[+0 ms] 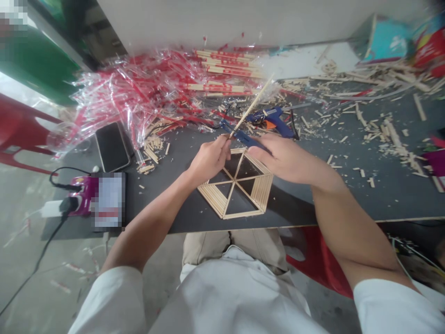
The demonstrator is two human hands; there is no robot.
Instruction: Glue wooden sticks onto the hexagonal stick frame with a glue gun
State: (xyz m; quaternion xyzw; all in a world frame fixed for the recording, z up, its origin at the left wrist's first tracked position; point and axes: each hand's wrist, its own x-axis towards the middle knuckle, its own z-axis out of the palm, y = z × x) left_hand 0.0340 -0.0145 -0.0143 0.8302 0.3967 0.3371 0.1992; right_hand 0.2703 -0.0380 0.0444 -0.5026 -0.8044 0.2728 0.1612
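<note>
**Tight pinch, dead centre!**

And here we go: the left hand (208, 161) has its fingers closed in a pinch on the lower end of one long wooden stick (252, 106), angling it up towards 1 o'clock, clear of everything below. The right hand (288, 160) comes across, fingers together, on what looks like a single blue-handled cutter (243, 138), its head right by that stick, apparently placed there to work on it. Directly beneath at 6 o'clock, one hexagonal stick frame (212, 197) lies flat on the dark table (382, 199), three spokes crossing at its centre, the hands held just above it. At 1 o'clock, one blue glue gun (274, 121) sits within easy reach. Out at 10 o'clock, one black smartphone (112, 146) lies beside loose stick offcuts (149, 150). Further out at 11 o'clock, a heap of clear cellophane wrappers (139, 93) sprawls beside red-printed stick bundles (222, 69), too tangled to count!
</note>
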